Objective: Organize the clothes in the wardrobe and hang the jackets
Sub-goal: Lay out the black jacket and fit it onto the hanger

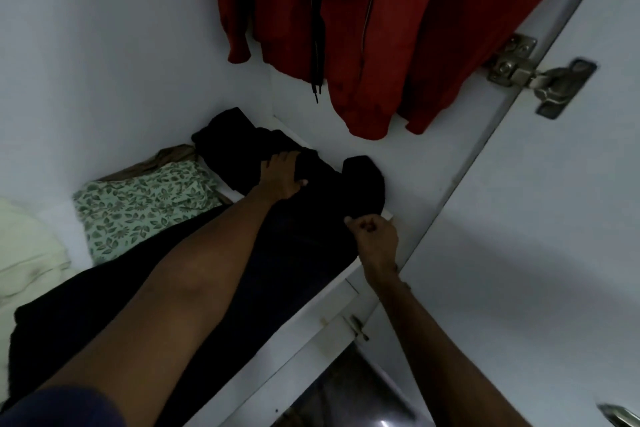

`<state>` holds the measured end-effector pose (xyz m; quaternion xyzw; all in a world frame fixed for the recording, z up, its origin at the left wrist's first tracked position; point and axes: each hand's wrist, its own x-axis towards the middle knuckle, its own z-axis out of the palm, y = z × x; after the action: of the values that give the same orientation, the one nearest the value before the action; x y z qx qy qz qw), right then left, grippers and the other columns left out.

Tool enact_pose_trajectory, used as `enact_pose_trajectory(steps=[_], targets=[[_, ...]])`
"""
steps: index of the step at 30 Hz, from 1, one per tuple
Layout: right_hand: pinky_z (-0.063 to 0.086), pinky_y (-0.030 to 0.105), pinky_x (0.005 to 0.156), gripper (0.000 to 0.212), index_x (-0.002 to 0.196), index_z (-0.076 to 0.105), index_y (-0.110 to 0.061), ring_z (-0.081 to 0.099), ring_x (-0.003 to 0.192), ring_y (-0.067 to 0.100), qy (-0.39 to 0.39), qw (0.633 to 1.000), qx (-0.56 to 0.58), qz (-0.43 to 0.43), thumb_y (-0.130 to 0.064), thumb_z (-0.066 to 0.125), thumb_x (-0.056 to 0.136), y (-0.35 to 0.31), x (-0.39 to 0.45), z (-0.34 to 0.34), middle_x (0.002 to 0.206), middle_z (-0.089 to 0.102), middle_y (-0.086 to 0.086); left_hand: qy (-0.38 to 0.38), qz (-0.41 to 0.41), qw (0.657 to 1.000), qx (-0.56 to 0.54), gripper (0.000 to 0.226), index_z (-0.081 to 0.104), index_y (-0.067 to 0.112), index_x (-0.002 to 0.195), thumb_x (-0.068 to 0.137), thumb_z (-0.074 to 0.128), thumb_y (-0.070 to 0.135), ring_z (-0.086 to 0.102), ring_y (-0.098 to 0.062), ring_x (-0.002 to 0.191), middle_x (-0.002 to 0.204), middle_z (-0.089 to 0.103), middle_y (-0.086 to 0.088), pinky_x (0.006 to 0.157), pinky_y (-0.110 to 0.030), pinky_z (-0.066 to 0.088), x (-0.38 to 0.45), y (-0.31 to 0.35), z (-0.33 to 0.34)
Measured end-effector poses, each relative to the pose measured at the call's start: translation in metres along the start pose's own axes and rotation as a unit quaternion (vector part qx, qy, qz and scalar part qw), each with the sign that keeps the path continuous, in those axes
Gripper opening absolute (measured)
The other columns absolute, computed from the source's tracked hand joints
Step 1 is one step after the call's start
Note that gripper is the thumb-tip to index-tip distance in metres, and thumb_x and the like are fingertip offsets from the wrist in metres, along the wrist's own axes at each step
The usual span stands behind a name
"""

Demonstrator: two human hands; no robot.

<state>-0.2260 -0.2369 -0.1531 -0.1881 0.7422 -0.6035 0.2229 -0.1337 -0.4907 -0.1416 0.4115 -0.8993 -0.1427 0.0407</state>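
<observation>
Both hands [282, 177] [374, 241] grip one garment [304, 218] — black, crumpled.

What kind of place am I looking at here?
Most likely the inside of a white wardrobe: a red jacket hangs above, dark clothes lie on the shelf, and a metal door hinge shows at right.

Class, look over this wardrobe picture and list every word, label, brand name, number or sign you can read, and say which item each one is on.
None can be read anywhere in this view.
Red jacket, hanging: no visible label or print.
Black garment under both hands: too dark to show any tag.
Green leaf-print cloth: pattern only, no lettering.
Metal door hinge: no stamp legible; blurred.
</observation>
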Motion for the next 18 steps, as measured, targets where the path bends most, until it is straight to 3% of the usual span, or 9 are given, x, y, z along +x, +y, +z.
enact_pose_trajectory(steps=[2, 5, 9, 13, 16, 18], targets=[[0.054, 0.028, 0.065, 0.027, 0.084, 0.059, -0.014, 0.063, 0.071, 0.015, 0.027, 0.998, 0.023, 0.052, -0.007, 0.084, 0.074, 0.002, 0.001, 0.0, 0.078, 0.065, 0.002, 0.014, -0.033, 0.999, 0.018, 0.082, 0.028, 0.022, 0.158, 0.092, 0.063, 0.055, 0.033, -0.033, 0.144, 0.159, 0.037, -0.01, 0.118, -0.051, 0.023, -0.004, 0.005, -0.001], [0.061, 0.041, 0.074, 0.043, 0.099, 0.052, -0.015, 0.067, 0.083, 0.022, 0.016, 0.994, 0.072, 0.081, 0.006, 0.076, 0.07, 0.009, 0.001, -0.011, 0.094, 0.066, 0.007, 0.059, -0.035, 0.997, 0.029, 0.063, 0.04, 0.02, 0.152, 0.098, 0.058, 0.047, 0.043, -0.032, 0.137, 0.151, 0.047, -0.01, 0.115, -0.05, 0.03, -0.013, 0.009, -0.005], [0.062, 0.034, 0.08, 0.05, 0.119, 0.064, -0.012, 0.07, 0.096, 0.022, -0.118, 0.985, 0.075, 0.103, 0.008, 0.07, 0.074, 0.021, 0.003, -0.061, 0.106, 0.071, 0.006, 0.124, -0.086, 0.988, -0.043, 0.043, 0.054, 0.013, 0.135, 0.102, 0.052, 0.04, 0.058, -0.031, 0.117, 0.131, 0.063, -0.013, 0.103, -0.042, 0.044, -0.045, 0.02, -0.022], [0.058, 0.035, 0.077, 0.036, 0.104, 0.074, -0.003, 0.069, 0.091, 0.028, -0.199, 0.972, 0.047, 0.115, 0.011, 0.058, 0.074, 0.027, 0.01, -0.083, 0.094, 0.074, 0.008, 0.109, -0.091, 0.976, -0.165, 0.051, 0.053, 0.008, 0.143, 0.104, 0.052, 0.04, 0.054, -0.034, 0.129, 0.141, 0.058, -0.014, 0.105, -0.036, 0.041, -0.084, 0.038, -0.038], [0.055, 0.032, 0.074, 0.04, 0.107, 0.071, 0.001, 0.067, 0.087, 0.025, -0.211, 0.97, 0.034, 0.114, 0.008, 0.05, 0.074, 0.015, 0.009, -0.094, 0.095, 0.072, 0.008, 0.142, -0.08, 0.968, -0.189, 0.028, 0.068, 0.012, 0.107, 0.098, 0.059, 0.038, 0.064, -0.025, 0.098, 0.105, 0.069, -0.006, 0.079, -0.032, 0.049, -0.129, 0.061, -0.045], [0.056, 0.029, 0.075, 0.036, 0.11, 0.071, -0.007, 0.067, 0.088, 0.022, -0.205, 0.969, 0.044, 0.13, 0.004, 0.05, 0.082, 0.011, 0.009, -0.092, 0.103, 0.072, 0.009, 0.161, -0.081, 0.963, -0.199, 0.018, 0.063, 0.017, 0.088, 0.096, 0.063, 0.034, 0.062, -0.019, 0.084, 0.085, 0.063, 0.003, 0.065, -0.028, 0.044, -0.152, 0.07, -0.046]])
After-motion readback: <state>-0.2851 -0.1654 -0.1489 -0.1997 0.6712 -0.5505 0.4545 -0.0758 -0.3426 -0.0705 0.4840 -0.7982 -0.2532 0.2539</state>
